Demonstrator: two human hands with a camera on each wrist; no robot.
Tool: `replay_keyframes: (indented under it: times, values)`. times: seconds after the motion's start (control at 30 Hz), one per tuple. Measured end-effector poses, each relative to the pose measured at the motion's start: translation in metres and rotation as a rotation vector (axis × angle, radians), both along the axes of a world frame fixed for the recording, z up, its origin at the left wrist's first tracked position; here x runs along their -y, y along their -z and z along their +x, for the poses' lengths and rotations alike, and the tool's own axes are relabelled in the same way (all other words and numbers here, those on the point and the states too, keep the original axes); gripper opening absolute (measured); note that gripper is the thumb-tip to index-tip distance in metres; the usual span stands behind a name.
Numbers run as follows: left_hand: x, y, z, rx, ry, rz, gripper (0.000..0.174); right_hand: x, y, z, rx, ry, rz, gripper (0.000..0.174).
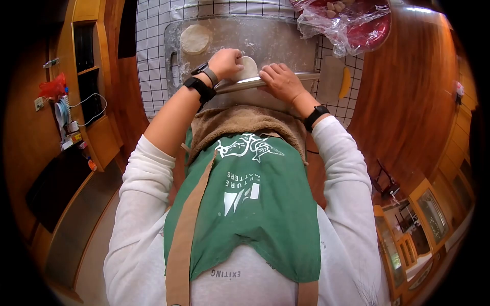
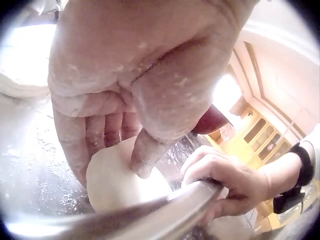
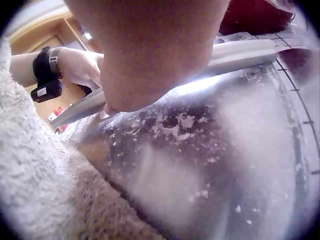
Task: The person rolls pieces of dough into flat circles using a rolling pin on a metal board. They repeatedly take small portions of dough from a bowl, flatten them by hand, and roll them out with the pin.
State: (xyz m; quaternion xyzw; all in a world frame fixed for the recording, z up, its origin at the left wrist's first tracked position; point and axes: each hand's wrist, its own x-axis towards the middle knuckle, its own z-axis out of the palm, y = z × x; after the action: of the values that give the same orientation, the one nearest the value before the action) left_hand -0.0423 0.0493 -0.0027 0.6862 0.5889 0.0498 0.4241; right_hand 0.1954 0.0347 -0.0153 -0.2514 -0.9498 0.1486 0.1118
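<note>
A round, pale dough disc (image 1: 248, 68) lies on the floured metal board (image 1: 286, 46). The left hand (image 1: 226, 65) pinches its left edge; in the left wrist view the thumb lies on top of the dough (image 2: 107, 180), fingers behind. A shiny metal rolling pin (image 1: 240, 85) crosses the board along the dough's near edge. The right hand (image 1: 282, 82) grips the pin right of the dough, its fingers curled over it. In the right wrist view the right hand (image 3: 155, 55) partly hides the pin (image 3: 240, 55).
A stack of pale dough rounds (image 1: 195, 39) lies at the board's upper left. Plastic film (image 1: 332, 25) covers a red container (image 1: 375, 35) at the upper right. A yellow object (image 1: 345, 83) lies right of the board on the checked cloth (image 1: 148, 66).
</note>
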Motion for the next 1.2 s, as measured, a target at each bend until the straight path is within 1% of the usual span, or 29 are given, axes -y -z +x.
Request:
replay_keyframes:
  times: [0.03, 0.1, 0.13, 0.17, 0.23, 0.3, 0.37, 0.4, 0.47, 0.53, 0.57, 0.6, 0.63, 0.7, 0.73, 0.77, 0.8, 0.83, 0.87, 0.9, 0.97, 1.0, 1.07, 1.13, 1.2]
  values:
    - [-0.002, -0.005, 0.002, -0.047, 0.016, -0.022, 0.028, -0.003, 0.001, -0.005, -0.001, 0.0, -0.003, 0.028]
    - [-0.003, -0.01, 0.005, -0.093, 0.031, -0.048, 0.028, -0.01, 0.001, -0.017, -0.021, 0.138, -0.033, 0.03]
    - [-0.002, -0.01, 0.007, -0.107, 0.014, -0.025, 0.028, -0.015, 0.003, -0.026, 0.009, 0.276, -0.1, 0.03]
    - [-0.002, -0.01, 0.008, -0.121, -0.002, -0.002, 0.028, -0.019, 0.006, -0.035, 0.011, 0.274, -0.104, 0.03]
    - [-0.004, -0.008, 0.011, -0.153, 0.007, -0.001, 0.028, -0.022, 0.01, -0.047, 0.059, 0.649, -0.063, 0.029]
    - [-0.005, -0.008, 0.013, -0.164, -0.043, 0.044, 0.029, -0.001, 0.019, -0.043, 0.059, 0.632, 0.021, 0.028]
    - [-0.01, -0.004, 0.014, -0.156, -0.049, 0.039, 0.03, 0.02, 0.018, -0.031, 0.029, 0.535, -0.033, 0.027]
    - [-0.01, -0.007, 0.016, -0.164, -0.037, 0.023, 0.031, 0.014, 0.017, -0.033, 0.034, 0.531, -0.032, 0.027]
    - [-0.009, -0.009, 0.018, -0.173, -0.007, 0.009, 0.03, -0.01, 0.017, -0.044, 0.123, 0.595, -0.006, 0.029]
    - [-0.012, -0.004, 0.017, -0.164, 0.023, 0.025, 0.03, -0.022, 0.009, -0.049, 0.126, 0.605, -0.019, 0.032]
    - [-0.011, -0.003, 0.017, -0.151, 0.052, 0.039, 0.03, -0.021, 0.006, -0.05, 0.133, 0.615, -0.033, 0.035]
    - [-0.013, -0.011, 0.018, -0.138, 0.088, -0.003, 0.029, -0.009, 0.008, -0.047, 0.155, 0.599, -0.006, 0.042]
    - [-0.012, -0.008, 0.017, -0.135, 0.084, 0.003, 0.029, 0.004, 0.005, -0.039, 0.156, 0.596, 0.001, 0.042]
    - [-0.007, 0.0, 0.014, 0.042, 0.05, 0.106, 0.028, 0.023, -0.001, -0.02, 0.064, 0.329, -0.017, 0.04]
    - [-0.004, 0.002, 0.013, 0.044, 0.013, 0.086, 0.029, 0.024, -0.001, -0.014, 0.063, 0.326, -0.017, 0.04]
    - [-0.003, 0.004, 0.011, 0.042, 0.011, 0.086, 0.029, 0.025, -0.001, -0.008, 0.071, 0.224, -0.022, 0.037]
    - [-0.002, 0.002, 0.006, 0.035, 0.007, 0.001, 0.029, 0.027, 0.0, -0.003, 0.079, 0.123, -0.032, 0.034]
    - [-0.003, 0.0, 0.002, 0.028, 0.006, -0.081, 0.029, 0.026, 0.0, 0.001, 0.078, 0.124, -0.033, 0.034]
    - [-0.003, -0.002, 0.0, 0.04, 0.002, -0.156, 0.026, 0.024, 0.0, 0.005, 0.065, 0.08, -0.02, 0.032]
    - [-0.001, 0.0, -0.003, 0.038, 0.004, -0.157, 0.026, 0.022, -0.001, 0.006, 0.051, 0.038, -0.006, 0.031]
    - [0.001, 0.005, -0.007, 0.141, -0.067, -0.23, 0.02, 0.016, -0.003, 0.004, 0.031, 0.024, 0.014, 0.03]
    - [0.002, 0.009, -0.007, 0.14, -0.065, -0.231, 0.02, 0.013, -0.004, 0.003, 0.012, 0.006, 0.032, 0.03]
    - [0.001, 0.019, -0.009, 0.231, -0.109, -0.378, 0.017, 0.007, -0.003, -0.004, 0.009, 0.005, 0.036, 0.029]
    - [0.001, 0.019, -0.006, 0.264, -0.125, -0.365, 0.018, 0.001, -0.004, -0.009, 0.004, 0.002, 0.042, 0.029]
    - [0.001, 0.013, 0.0, 0.298, -0.142, -0.348, 0.018, -0.004, -0.006, -0.011, 0.043, -0.018, -0.026, 0.034]
